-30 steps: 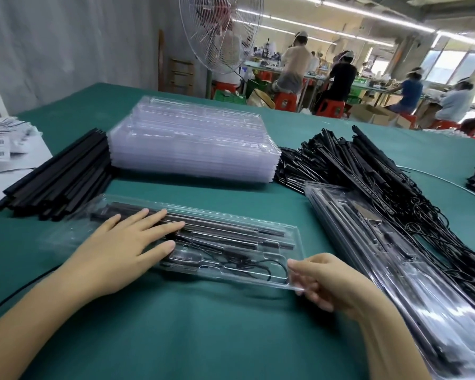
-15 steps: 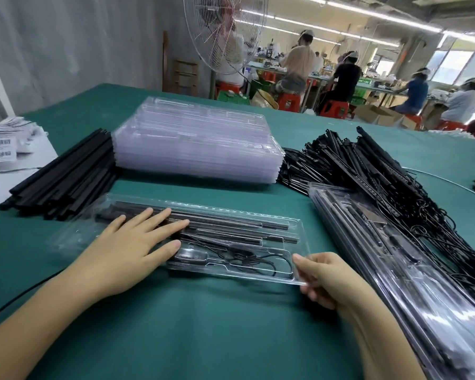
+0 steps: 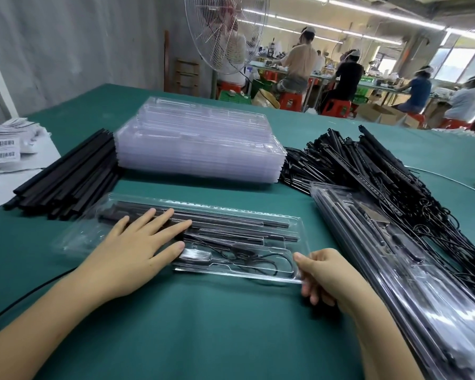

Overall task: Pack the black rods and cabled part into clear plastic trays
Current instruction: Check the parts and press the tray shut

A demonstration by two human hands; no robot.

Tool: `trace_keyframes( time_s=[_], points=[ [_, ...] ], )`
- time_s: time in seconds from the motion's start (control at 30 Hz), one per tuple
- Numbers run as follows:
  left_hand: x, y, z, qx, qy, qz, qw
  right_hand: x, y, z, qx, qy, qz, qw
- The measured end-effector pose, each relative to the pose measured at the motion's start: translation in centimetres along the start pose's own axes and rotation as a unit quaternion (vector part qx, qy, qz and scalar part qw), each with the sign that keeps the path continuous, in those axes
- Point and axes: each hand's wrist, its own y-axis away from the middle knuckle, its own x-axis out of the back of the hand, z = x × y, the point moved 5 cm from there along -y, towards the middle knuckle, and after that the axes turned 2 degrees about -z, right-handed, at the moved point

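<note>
Clear plastic trays (image 3: pixel 198 149) take up most of the green table (image 3: pixel 231 338): a tall empty stack at far centre and a row of filled trays (image 3: pixel 395 270) running down the right. Beyond that row lies a heap of cabled parts (image 3: pixel 368 171), and at far left a pile of black rods (image 3: pixel 66 179). The tray being packed (image 3: pixel 217 204) sits near centre, with rods (image 3: pixel 231 219) in its far slots and a cabled part (image 3: pixel 244 256) coiled in its near pocket. The left hand (image 3: pixel 137 250) lies flat on its left half, fingers straight and spread, pressing down. The right hand (image 3: pixel 329 275) pinches the near right corner, thumb on top and fingers curled beneath. Over the last second neither hand nor the tray has shifted much. This tray looks full, probably being settled before it joins the filled row.
</note>
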Motion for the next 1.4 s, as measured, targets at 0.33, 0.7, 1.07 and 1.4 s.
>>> trace_keyframes(
  time_s=[0.33,0.7,1.07,1.4],
  points=[
    [1.2,-0.1,-3.0,-0.070,0.070,-0.047,0.994,1.7,-0.6,-0.1,0.023,-0.181,0.155,0.971],
    [2.1,0.4,1.7,-0.148,-0.207,0.149,0.956,-6.0,2.9,-4.1,-0.008,-0.330,-0.158,0.931],
    [-0.1,0.2,5.3,-0.142,-0.296,0.262,0.908,-12.5,2.1,-6.9,-0.096,-0.575,0.001,0.812],
    [0.2,1.0,6.8,-0.131,-0.281,0.301,0.902,-11.7,-0.5,-7.8,-0.132,-0.578,0.130,0.795]
  ],
)
